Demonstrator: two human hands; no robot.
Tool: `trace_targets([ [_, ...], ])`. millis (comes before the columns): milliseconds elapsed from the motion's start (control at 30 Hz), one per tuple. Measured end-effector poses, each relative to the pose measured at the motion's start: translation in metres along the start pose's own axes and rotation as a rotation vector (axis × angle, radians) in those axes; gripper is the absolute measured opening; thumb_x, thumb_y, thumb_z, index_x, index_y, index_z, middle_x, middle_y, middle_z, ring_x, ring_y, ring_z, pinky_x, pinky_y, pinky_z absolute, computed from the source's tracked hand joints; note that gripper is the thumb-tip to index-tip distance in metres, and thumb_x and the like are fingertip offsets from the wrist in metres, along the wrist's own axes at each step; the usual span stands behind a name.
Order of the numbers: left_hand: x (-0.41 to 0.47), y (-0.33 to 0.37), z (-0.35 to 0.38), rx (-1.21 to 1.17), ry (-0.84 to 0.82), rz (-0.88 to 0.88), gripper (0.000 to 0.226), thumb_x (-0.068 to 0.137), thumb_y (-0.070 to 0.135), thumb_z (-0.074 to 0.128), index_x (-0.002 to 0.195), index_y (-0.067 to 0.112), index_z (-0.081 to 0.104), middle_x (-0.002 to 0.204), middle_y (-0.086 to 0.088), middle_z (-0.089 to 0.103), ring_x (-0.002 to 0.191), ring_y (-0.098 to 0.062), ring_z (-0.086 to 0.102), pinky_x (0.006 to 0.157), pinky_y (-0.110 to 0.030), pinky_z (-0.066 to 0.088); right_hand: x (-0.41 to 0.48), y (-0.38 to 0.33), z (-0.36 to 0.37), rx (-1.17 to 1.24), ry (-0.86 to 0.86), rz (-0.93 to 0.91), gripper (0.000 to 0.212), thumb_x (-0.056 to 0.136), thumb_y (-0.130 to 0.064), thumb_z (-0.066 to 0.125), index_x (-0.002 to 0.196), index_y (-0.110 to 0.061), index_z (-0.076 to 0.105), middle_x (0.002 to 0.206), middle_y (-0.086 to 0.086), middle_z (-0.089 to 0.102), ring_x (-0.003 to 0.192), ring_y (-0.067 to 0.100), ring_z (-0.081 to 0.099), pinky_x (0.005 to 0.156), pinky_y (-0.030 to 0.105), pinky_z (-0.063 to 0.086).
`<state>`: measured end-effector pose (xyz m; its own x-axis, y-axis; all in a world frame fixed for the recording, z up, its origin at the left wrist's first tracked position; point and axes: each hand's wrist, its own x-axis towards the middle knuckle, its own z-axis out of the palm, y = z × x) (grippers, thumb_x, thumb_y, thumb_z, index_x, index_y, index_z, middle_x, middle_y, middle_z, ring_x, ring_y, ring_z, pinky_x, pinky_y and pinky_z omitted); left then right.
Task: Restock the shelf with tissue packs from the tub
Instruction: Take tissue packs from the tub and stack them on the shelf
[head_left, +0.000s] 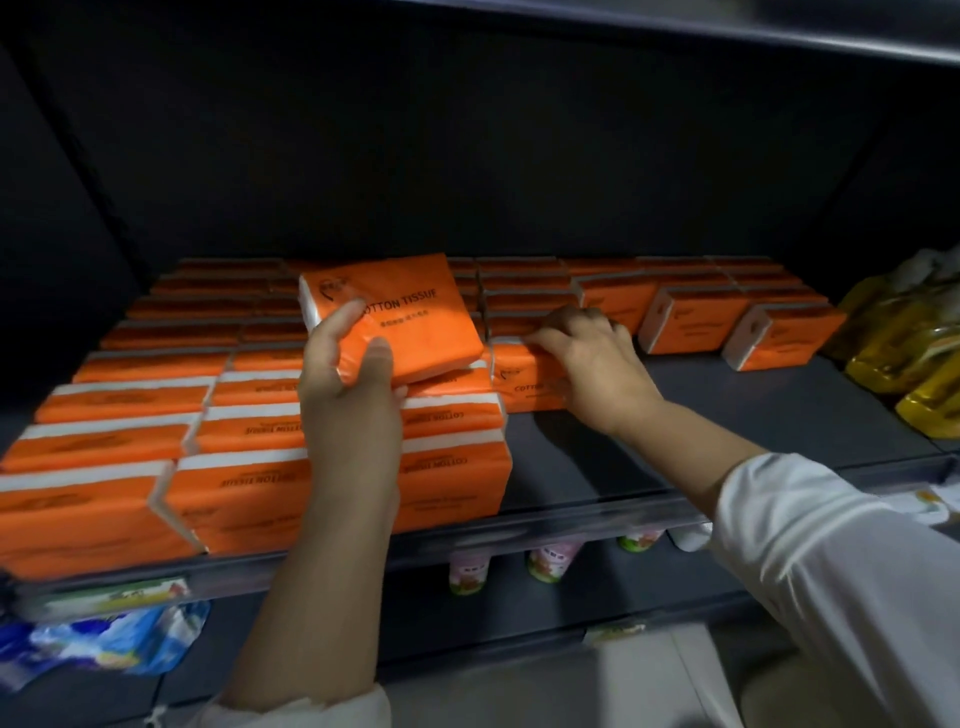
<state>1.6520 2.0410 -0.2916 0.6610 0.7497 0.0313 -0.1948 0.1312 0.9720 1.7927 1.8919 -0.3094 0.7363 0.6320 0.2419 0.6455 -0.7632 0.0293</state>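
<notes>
Now: one pack in each hand, over the shelf

Left hand (353, 374) grips a pack (415, 317) by its near corner, thumb on top, fingers under. The pack is tilted in the air above the stacks (130, 447) that fill the shelf's left half to the front edge. Right hand (592, 358) is curled over the top of a second pack (524, 384), which stands mid-shelf, touching the stacks' right side. Hands are apart. Shelf (727, 410) is bare front right. More packs (691, 322) stand along the back edge, right of centre. Yellow bags (904, 364) sit at the right edge. Bottles (545, 564) and a blue bag (104, 644) are on the shelf below.
</notes>
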Motion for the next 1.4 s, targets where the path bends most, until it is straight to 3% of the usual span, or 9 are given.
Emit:
trace_targets([
  [333, -0.007, 0.0, 0.007, 0.104, -0.112, 0.078, 0.034, 0.095, 0.022, 0.05, 0.102, 0.055, 0.055, 0.122, 0.017, 0.044, 0.106, -0.009, 0.055, 0.083, -0.033, 0.055, -0.007, -0.003, 0.009, 0.231, 0.182, 0.07, 0.04, 0.082, -0.001, 0.058, 0.121, -0.013, 0.06, 0.116, 0.011, 0.058, 0.112, 0.029, 0.05, 0.092, 0.036, 0.043],
  [533, -0.016, -0.006, 0.018, 0.249, -0.321, 0.15, 0.035, 0.092, 0.023, 0.052, 0.107, 0.055, 0.057, 0.128, 0.01, 0.047, 0.112, -0.013, 0.053, 0.092, -0.041, 0.051, -0.018, 0.0, -0.019, 1.068, 0.39, 0.416, 0.024, 0.094, -0.042, 0.045, 0.083, -0.024, 0.057, 0.079, -0.005, 0.058, 0.081, 0.013, 0.054, 0.076, 0.033, 0.042],
  [600, -0.02, -0.006, 0.021, 0.295, -0.399, 0.156, 0.036, 0.093, 0.02, 0.052, 0.103, 0.055, 0.058, 0.127, 0.009, 0.046, 0.11, -0.015, 0.054, 0.087, -0.031, 0.053, -0.024, 0.005, -0.027, 1.185, 0.393, 0.419, 0.024, 0.096, -0.044, 0.042, 0.089, -0.026, 0.055, 0.088, -0.005, 0.059, 0.089, 0.011, 0.056, 0.082, 0.03, 0.043],
  [700, -0.028, -0.006, 0.024, 0.404, -0.494, 0.226, 0.038, 0.093, 0.017, 0.053, 0.1, 0.054, 0.054, 0.123, 0.012, 0.044, 0.108, -0.002, 0.048, 0.086, -0.013, 0.043, -0.033, 0.014, -0.042, 1.01, 0.267, 0.234, 0.036, 0.088, -0.047, 0.056, 0.119, -0.029, 0.05, 0.123, -0.002, 0.057, 0.116, 0.01, 0.052, 0.098, 0.021, 0.039],
  [800, -0.032, -0.006, 0.027, 0.443, -0.606, 0.243, 0.04, 0.093, 0.016, 0.053, 0.1, 0.055, 0.053, 0.123, 0.012, 0.043, 0.109, 0.007, 0.041, 0.078, 0.002, 0.032, -0.04, 0.022, -0.057, 0.999, -0.042, 0.118, 0.054, 0.079, -0.029, 0.071, 0.128, -0.021, 0.049, 0.126, 0.0, 0.056, 0.113, 0.007, 0.054, 0.095, 0.018, 0.045],
  [967, -0.038, -0.002, 0.026, 0.472, -0.825, 0.22, 0.065, 0.089, 0.016, 0.06, 0.123, 0.066, 0.036, 0.149, 0.018, 0.02, 0.134, 0.005, 0.023, 0.108, -0.023, 0.029, -0.053, 0.034, -0.058, 1.062, -0.121, 0.107, 0.041, 0.077, -0.005, 0.071, 0.113, -0.018, 0.057, 0.102, -0.005, 0.063, 0.088, -0.002, 0.06, 0.076, 0.012, 0.049],
  [1133, -0.028, 0.012, 0.012, 0.879, -0.677, 0.389, 0.11, 0.071, 0.025, 0.08, 0.137, 0.062, -0.001, 0.155, 0.02, 0.002, 0.143, -0.003, 0.002, 0.113, -0.031, 0.015, -0.056, 0.058, -0.051, 0.871, 0.04, 0.23, 0.041, 0.072, 0.002, 0.075, 0.102, -0.02, 0.058, 0.096, -0.009, 0.059, 0.093, 0.011, 0.057, 0.082, 0.019, 0.046],
  [1233, -0.015, 0.005, 0.001, 1.34, -0.569, 0.271, 0.113, 0.07, 0.031, 0.08, 0.145, 0.044, -0.004, 0.157, 0.01, -0.005, 0.144, -0.016, -0.01, 0.117, -0.046, 0.008, -0.055, 0.053, -0.04, 0.507, -0.051, 0.143, 0.045, 0.07, -0.007, 0.078, 0.111, -0.017, 0.061, 0.108, -0.004, 0.057, 0.106, 0.017, 0.053, 0.093, 0.026, 0.04],
  [1400, -0.008, -0.012, -0.004, 1.6, -0.616, 0.148, 0.105, 0.079, 0.015, 0.07, 0.147, 0.038, -0.007, 0.157, 0.002, -0.016, 0.143, -0.025, -0.019, 0.114, -0.055, -0.003, -0.041, 0.026, -0.016, 0.345, -0.095, 0.062, 0.05, 0.075, -0.018, 0.075, 0.121, -0.021, 0.056, 0.117, 0.0, 0.054, 0.114, 0.024, 0.045, 0.101, 0.04, 0.036],
])
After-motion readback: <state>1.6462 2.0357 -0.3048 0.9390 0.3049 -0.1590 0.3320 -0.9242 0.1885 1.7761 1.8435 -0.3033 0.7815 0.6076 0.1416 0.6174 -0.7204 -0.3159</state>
